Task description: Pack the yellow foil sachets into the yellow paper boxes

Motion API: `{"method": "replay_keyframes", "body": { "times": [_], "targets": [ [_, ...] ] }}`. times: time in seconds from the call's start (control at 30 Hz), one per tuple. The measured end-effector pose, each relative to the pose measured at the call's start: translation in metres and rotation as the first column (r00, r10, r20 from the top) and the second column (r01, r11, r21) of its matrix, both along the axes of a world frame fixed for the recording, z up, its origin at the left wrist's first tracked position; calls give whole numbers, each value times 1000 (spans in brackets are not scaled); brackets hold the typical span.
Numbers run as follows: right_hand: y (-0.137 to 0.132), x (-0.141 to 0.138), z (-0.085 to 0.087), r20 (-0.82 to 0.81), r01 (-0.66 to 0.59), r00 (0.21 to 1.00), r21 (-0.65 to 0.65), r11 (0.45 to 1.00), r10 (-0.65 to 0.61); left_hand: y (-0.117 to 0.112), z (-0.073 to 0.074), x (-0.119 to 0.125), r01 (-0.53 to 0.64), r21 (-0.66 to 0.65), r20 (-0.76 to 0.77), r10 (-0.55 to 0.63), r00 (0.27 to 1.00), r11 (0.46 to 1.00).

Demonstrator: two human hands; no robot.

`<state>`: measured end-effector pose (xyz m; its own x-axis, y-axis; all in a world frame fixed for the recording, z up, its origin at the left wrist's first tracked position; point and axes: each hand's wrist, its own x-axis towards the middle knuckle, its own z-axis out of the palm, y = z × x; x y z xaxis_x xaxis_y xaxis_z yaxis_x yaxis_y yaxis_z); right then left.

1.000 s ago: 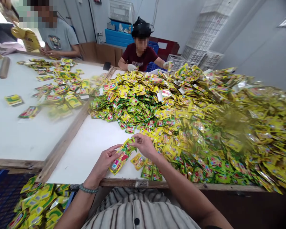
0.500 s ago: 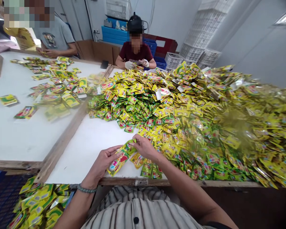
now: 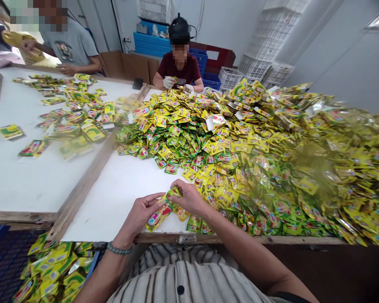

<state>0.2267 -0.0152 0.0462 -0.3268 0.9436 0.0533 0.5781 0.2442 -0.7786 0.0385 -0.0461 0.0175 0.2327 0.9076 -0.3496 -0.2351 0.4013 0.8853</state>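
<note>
Near the table's front edge, my left hand [image 3: 141, 213] is closed around a small yellow printed box [image 3: 158, 218], which is tilted with its upper end toward the right. My right hand [image 3: 190, 198] pinches a green sachet [image 3: 173, 192] at that upper end. Whether the sachet is partly inside the box is hidden by my fingers. Just below my right hand, an orange-yellow sachet [image 3: 182, 213] and several green sachets [image 3: 194, 224] lie on the white tabletop [image 3: 113, 198].
A large heap of sachets [image 3: 240, 147] covers the table's right side. A wooden strip [image 3: 85, 181] divides the tabletop, with several yellow boxes [image 3: 11, 131] beyond it. Below left stands a blue crate [image 3: 3, 261] of boxes. Two co-workers [image 3: 180, 69] are at the far side.
My right hand has come slightly left and down, bringing the green sachet closer to my left hand at the box's upper end. The far co-workers' hands have shifted.
</note>
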Motion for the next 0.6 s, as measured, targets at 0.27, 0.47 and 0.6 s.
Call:
{"method": "replay_keyframes", "body": {
  "times": [0.27, 0.47, 0.6],
  "targets": [
    [-1, 3, 2, -346, 2, 938, -101, 995, -37, 8, 5, 6, -80, 11, 2, 80, 997, 997],
    [-9, 3, 14, -216, -168, 969, -221, 961, 119, 10, 5, 11, -22, 63, -27, 24, 999, 998],
    [-9, -1, 16, -251, -204, 959, -283, 937, 133, 14, 9, 12, -35, 97, -59, 41, 997, 995]
  ]
}}
